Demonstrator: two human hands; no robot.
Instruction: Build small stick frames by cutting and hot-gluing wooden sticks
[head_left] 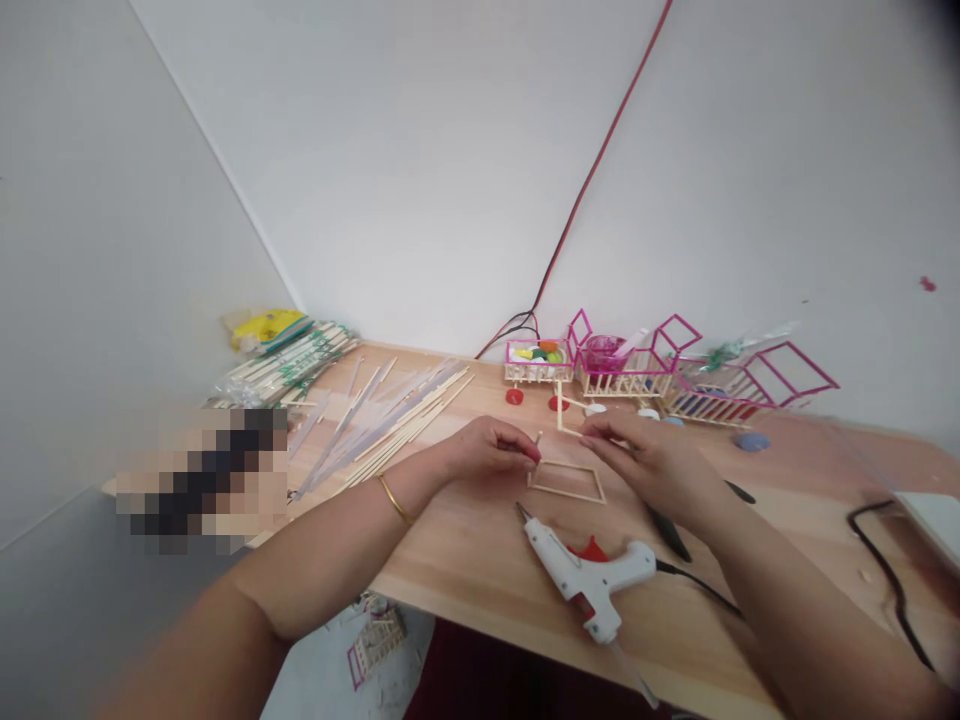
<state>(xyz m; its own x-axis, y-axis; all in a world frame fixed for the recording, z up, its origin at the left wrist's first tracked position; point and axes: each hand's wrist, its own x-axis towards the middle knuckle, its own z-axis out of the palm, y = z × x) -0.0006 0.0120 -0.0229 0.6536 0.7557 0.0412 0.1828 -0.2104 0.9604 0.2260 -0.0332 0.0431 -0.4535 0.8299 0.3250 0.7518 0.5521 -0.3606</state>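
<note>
My left hand (487, 450) pinches a short wooden stick (538, 441) that stands up at the left corner of a small rectangular stick frame (566, 496) lying on the table. To its right, my right hand (656, 460) holds an angled piece made of joined wooden sticks (560, 407) between thumb and fingers, raised above the tabletop. My fingertips cover the end of that piece. Just in front of the rectangle lies a white hot glue gun (574, 570) with a red trigger, its nozzle towards my left hand. Neither hand touches it.
Loose sticks (409, 425) and a bagged stick bundle (300, 365) lie at the left. Along the wall stand several stick carts (626, 385) with pink frames. A dark tool (667, 530) lies by my right wrist. Another stick model (381, 637) is below the table edge (450, 606).
</note>
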